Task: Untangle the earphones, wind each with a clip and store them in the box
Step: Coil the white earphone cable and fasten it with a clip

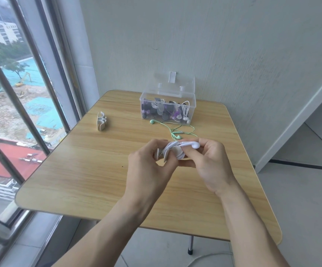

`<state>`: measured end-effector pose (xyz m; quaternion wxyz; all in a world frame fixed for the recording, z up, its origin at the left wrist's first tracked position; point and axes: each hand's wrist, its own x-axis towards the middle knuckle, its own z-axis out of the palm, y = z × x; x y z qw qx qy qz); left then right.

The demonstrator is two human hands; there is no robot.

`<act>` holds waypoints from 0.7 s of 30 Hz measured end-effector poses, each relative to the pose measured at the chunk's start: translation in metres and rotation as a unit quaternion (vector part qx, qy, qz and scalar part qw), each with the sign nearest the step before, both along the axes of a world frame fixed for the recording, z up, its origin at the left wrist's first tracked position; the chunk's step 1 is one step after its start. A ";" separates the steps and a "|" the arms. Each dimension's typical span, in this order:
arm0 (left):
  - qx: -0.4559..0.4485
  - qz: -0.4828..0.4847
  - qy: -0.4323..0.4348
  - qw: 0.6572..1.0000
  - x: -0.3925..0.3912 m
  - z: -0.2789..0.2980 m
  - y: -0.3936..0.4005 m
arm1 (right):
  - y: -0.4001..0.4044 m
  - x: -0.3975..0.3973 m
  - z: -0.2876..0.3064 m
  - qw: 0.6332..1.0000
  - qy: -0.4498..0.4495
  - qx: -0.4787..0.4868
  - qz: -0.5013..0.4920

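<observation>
Both hands grip the white earphones above the tabletop's middle: left hand pinching the clip end, right hand pinching an earbud; box near the far edge.

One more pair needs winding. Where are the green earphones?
In the head view, the green earphones lie loose on the table, just in front of the clear box, beyond both hands.
</observation>
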<state>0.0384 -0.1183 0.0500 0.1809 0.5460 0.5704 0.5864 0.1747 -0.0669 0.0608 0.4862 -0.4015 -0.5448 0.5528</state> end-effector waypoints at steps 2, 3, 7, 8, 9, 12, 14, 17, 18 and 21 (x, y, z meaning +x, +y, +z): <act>-0.006 -0.013 -0.011 1.000 -0.001 0.002 -0.001 | 0.000 0.000 0.000 0.999 0.025 -0.024 0.017; -0.012 -0.024 -0.018 0.999 -0.002 0.003 -0.001 | 0.001 0.001 0.000 0.998 0.039 -0.039 0.024; -0.030 -0.042 -0.060 0.997 -0.004 0.008 -0.002 | 0.002 0.001 -0.005 0.994 0.080 -0.059 0.043; -0.037 -0.042 -0.077 0.995 -0.004 0.009 -0.002 | 0.001 0.000 -0.006 0.993 0.088 -0.057 0.050; -0.045 -0.043 -0.092 0.994 -0.004 0.009 -0.002 | 0.001 -0.001 -0.007 0.993 0.091 -0.057 0.059; -0.067 -0.043 -0.101 0.992 -0.008 0.008 0.000 | 0.002 0.002 -0.007 0.991 0.085 -0.062 0.087; -0.089 -0.056 -0.095 0.990 -0.012 0.007 0.002 | 0.002 0.005 -0.005 0.990 0.071 -0.068 0.103; -0.118 -0.071 -0.048 0.989 -0.012 0.007 0.002 | 0.001 0.006 -0.005 0.994 0.025 -0.056 0.095; -0.120 -0.068 -0.036 0.990 -0.011 0.007 0.002 | 0.000 0.005 -0.005 0.994 0.015 -0.051 0.091; -0.123 -0.069 -0.038 0.989 -0.009 0.010 0.001 | -0.001 0.003 -0.006 0.996 -0.006 -0.042 0.079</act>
